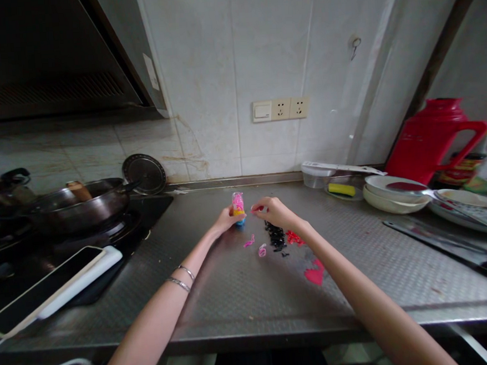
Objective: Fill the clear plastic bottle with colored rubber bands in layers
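My left hand (226, 220) is closed round a small upright object (238, 208) wrapped in pink bands, with yellow and blue showing at its base, standing on the steel counter (243, 294). My right hand (273, 211) pinches a pink band right next to the object's top. Below the hands lie loose pink bands (255, 245), a pile of black bands (276, 237), a small pile of red bands (293, 238) and a red heart-shaped piece (315, 273).
A wok (78, 205) sits on the stove at left, with a phone (42, 291) and white cable in front. At right stand bowls (388, 192), a sponge in a dish (342, 189), a red thermos jug (432, 138) and a knife (452, 246).
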